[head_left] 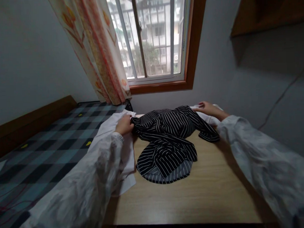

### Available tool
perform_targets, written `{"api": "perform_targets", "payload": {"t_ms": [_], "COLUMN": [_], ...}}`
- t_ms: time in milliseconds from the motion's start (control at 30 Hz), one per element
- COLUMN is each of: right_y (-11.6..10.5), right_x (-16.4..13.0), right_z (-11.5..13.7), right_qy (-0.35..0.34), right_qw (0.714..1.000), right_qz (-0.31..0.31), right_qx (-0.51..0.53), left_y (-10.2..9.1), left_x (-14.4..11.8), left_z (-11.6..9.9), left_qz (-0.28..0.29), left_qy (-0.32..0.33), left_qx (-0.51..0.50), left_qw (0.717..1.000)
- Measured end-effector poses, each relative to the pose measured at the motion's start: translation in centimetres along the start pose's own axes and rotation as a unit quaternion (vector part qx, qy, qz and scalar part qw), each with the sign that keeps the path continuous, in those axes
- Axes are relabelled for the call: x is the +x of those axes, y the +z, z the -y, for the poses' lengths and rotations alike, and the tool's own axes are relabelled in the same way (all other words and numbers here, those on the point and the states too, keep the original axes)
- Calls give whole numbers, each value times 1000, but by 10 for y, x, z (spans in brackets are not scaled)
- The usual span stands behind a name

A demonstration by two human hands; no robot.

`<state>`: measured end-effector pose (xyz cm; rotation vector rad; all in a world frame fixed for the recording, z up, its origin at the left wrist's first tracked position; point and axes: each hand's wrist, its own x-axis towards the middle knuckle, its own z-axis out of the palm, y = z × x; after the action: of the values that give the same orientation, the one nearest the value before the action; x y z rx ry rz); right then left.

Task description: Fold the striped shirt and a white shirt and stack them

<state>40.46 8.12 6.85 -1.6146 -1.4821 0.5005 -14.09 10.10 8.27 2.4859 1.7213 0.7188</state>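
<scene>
A black shirt with white stripes [166,153] lies crumpled on the wooden table, its rounded hem toward me and one sleeve stretched to the right. My left hand [124,125] is closed at the shirt's left edge, fingertips against the striped fabric. Beneath that wrist, white cloth [128,155] drapes along the table's left side. At the far right corner, my right hand [209,110] pinches white cloth [206,119] just beyond the striped sleeve. Whether both white parts belong to one garment cannot be seen.
The light wooden table [196,199] stands against the wall below a barred window [156,36]. A bed with a checked cover [60,141] adjoins on the left. A floral curtain [96,46] hangs behind it. A wooden shelf [271,13] juts out at upper right.
</scene>
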Motion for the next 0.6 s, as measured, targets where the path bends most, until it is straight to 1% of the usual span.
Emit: {"api": "perform_targets", "payload": {"t_ms": [33,67,100,167,200,233,300,367,400,500,600], "right_y": [7,14,20,32,36,41,49,57,60,67,60], "right_x": [-10,-20,-30,-48,-56,-64,-79,-90,-94,-98,-90], "right_z": [-9,-17,-22,-25,-24,-21,-13,-6,-3,1,-1], "right_qy": [10,-3,-32,-125,-184,-246,-350,-403,-411,-410,-399], "right_qw": [997,990,983,967,956,942,909,881,875,871,875], "right_qz": [28,52,63,40,34,44,104,169,185,195,182], "right_qx": [-76,-131,-171,-219,-227,-225,-204,-183,-178,-188,-207], "left_y": [2,5,6,10,12,15,21,27,29,31,20], "left_x": [-3,-6,-10,-16,-20,-23,-29,-34,-35,-35,-31], "left_z": [-3,-7,-11,-22,-28,-34,-47,-59,-64,-70,-60], "left_qz": [20,48,80,140,162,177,188,189,187,173,146], "left_qy": [49,106,166,261,290,309,327,344,357,392,381], "left_qx": [1,-5,-13,-18,-11,0,19,35,47,91,111], "left_qw": [999,993,983,955,943,935,926,919,914,899,906]}}
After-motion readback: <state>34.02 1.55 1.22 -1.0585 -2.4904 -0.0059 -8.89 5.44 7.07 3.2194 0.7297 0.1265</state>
